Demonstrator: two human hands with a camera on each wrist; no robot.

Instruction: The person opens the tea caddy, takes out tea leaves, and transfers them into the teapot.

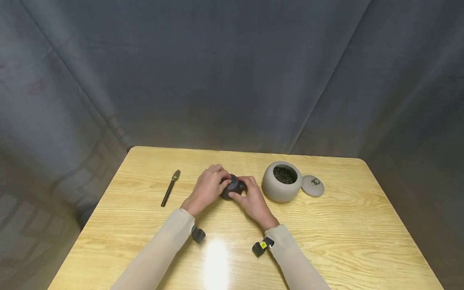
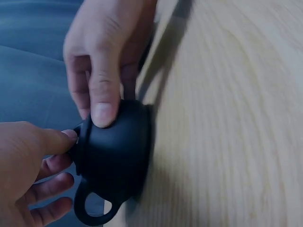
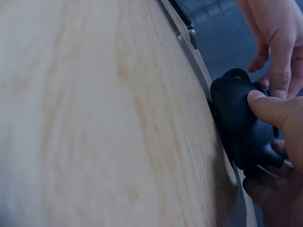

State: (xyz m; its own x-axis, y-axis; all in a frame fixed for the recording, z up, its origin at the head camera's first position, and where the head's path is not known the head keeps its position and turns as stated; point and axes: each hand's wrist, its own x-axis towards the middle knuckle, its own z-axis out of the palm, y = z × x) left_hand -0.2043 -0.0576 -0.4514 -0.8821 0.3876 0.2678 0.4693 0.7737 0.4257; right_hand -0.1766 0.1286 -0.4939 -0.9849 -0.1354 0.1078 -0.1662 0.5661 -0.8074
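Note:
A small black teapot (image 1: 226, 195) stands on the table between both hands, its looped handle (image 2: 97, 220) on the left side. My left hand (image 1: 209, 186) pinches the knob on the teapot's lid between thumb and forefinger, its other fingers loosely bent. The lid appears seated on the pot. My right hand (image 1: 253, 202) grips the body from the spout side, thumb (image 3: 265, 104) pressed on the near wall and fingers round the far side. Most of the spout hides behind that hand in the head view.
Right of the teapot stands a round grey jar (image 1: 277, 190) holding dark loose tea leaves (image 1: 284, 175). Its grey lid (image 1: 313, 187), with a metal ring, lies beside it. A dark-handled spoon (image 1: 168, 189) lies to the left. Grey curtains (image 1: 224, 80) hang behind the wooden table (image 1: 348, 225).

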